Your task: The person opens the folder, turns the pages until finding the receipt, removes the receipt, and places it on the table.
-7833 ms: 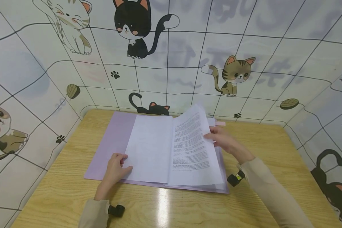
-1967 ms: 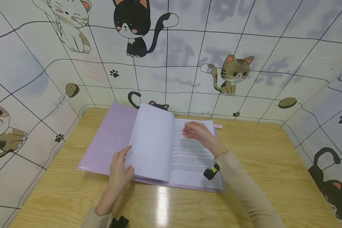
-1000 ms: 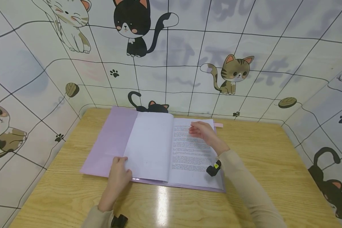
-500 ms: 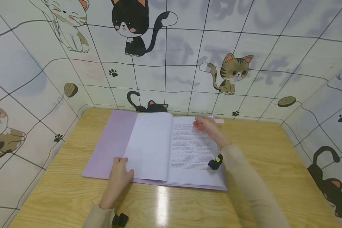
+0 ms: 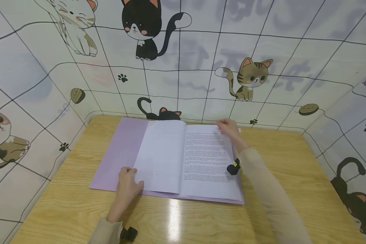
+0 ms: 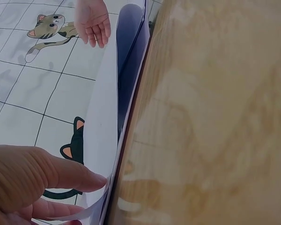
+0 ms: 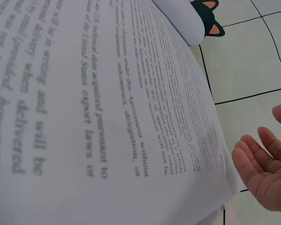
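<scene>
A lilac folder (image 5: 128, 142) lies spread on the table, holding a stack of paper sheets. Its left page (image 5: 161, 156) looks blank; the right page (image 5: 205, 156) bears printed text. My left hand (image 5: 126, 186) is at the lower left edge of the left page. In the left wrist view its thumb (image 6: 91, 179) lies over the sheet and a pale paper edge crosses the fingers below. My right hand (image 5: 228, 129) is at the top right corner of the right page. Its fingers (image 7: 253, 159) are loosely bent beside the paper edge in the right wrist view, holding nothing.
The wooden table (image 5: 280, 152) extends on both sides of the folder. Behind it stands a white gridded backdrop (image 5: 198, 84) with cartoon cats. A small pink tab (image 5: 239, 130) peeks out past the right hand. Black wrist cameras (image 5: 129, 234) are on the sleeves.
Another sheet has turned from right to left and now lies flat under the left hand. The right hand has moved up and right over the right page to its top corner.
</scene>
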Motion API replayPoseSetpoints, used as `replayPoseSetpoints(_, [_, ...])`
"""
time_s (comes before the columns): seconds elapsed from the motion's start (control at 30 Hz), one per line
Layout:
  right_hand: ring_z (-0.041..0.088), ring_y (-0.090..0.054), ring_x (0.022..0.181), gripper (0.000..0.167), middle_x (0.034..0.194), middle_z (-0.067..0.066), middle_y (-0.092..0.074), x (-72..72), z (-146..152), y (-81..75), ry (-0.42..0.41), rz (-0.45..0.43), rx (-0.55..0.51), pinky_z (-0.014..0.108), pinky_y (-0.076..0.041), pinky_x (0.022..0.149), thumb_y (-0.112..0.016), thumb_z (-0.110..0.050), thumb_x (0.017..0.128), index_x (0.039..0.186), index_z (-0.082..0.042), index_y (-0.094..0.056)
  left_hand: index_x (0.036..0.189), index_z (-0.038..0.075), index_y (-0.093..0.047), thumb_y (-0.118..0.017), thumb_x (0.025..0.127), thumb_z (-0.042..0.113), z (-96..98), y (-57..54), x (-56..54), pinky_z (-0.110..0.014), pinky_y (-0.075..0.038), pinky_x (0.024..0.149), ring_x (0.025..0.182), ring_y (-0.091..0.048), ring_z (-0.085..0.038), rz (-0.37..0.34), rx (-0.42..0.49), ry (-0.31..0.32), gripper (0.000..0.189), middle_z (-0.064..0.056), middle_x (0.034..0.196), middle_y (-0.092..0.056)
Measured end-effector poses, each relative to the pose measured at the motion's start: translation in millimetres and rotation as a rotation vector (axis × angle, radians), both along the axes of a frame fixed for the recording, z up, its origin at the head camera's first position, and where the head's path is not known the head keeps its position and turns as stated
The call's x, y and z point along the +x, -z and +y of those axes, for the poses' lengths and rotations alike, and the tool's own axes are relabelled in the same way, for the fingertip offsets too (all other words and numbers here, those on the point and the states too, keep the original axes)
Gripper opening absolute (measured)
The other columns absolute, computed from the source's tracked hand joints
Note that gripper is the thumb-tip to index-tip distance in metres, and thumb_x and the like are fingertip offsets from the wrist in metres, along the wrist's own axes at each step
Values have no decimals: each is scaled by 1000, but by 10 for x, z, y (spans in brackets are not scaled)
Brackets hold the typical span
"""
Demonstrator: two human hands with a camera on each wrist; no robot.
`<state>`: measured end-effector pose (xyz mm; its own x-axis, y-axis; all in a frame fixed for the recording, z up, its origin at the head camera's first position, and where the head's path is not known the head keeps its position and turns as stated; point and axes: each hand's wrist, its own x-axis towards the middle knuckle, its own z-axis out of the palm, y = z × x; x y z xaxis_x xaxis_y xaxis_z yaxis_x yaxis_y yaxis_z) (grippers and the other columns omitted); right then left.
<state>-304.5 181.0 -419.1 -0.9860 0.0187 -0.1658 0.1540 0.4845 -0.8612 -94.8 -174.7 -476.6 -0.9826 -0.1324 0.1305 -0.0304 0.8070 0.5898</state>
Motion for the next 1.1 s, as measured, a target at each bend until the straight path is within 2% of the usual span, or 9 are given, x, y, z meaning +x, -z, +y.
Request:
replayPoseSetpoints(0.3, [32,-48,112,37,122,18,-55,-118,87,-2,13,49,111,44,-39,95,-52,-24,93,120,1,-54,100,-19,-61,-74,65,1,-33,38,-35,-48,-40,78,96,-45,-44,72,-47,42,43,-31,105,-52])
replayPoseSetpoints(0.57, [34,-46,115,38,125,21,-52,-148,151,-27,-22,53,118,45,-37,99,-51,-20,93,122,4,-52,103,-20,-58,-69,68,-4,-46,38,-50,-53,-41,89,102,-46,-45,8,86,73,40,-31,106,-50])
replayPoseSetpoints(0.93, [33,-47,111,40,128,22,-50,-167,236,-52,-57,-4,151,41,-42,90,-43,-13,92,128,4,-49,107,-15,-60,-71,68,-5,-121,102,-81,-53,-42,91,103,-51,-43,9,179,111,41,-27,107,-52])
replayPoseSetpoints(1.1, [35,-46,113,41,129,24,-49,-188,241,-43,-65,-15,169,42,-41,93,-43,-12,91,128,5,-48,106,-15,-60,-71,68,-5,-135,96,-77,-53,-43,90,103,-51,-42,9,189,120,41,-27,107,-52])
